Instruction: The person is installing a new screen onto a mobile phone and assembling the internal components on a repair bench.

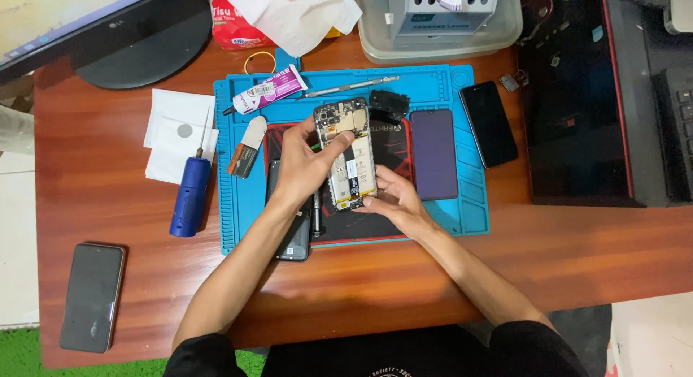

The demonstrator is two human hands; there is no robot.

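Note:
An opened smartphone (343, 149) with its back cover off lies on the blue repair mat (238, 204), its circuit board and battery exposed. My left hand (303, 164) grips the phone's left side, thumb pressed on the middle of the internals. My right hand (393, 198) holds the phone's lower end, fingers curled under its bottom edge. A dark phone (294, 236) lies partly hidden under my left forearm.
A blue electric screwdriver (190, 195) lies left of the mat on white paper (167, 131). A glue tube (267, 90), tweezers (350, 87), a black part (390, 102) and two dark phones (433, 153) (489, 123) lie on or near the mat. Another phone (92, 296) lies at the table's lower left. A monitor base (144, 48) stands back left.

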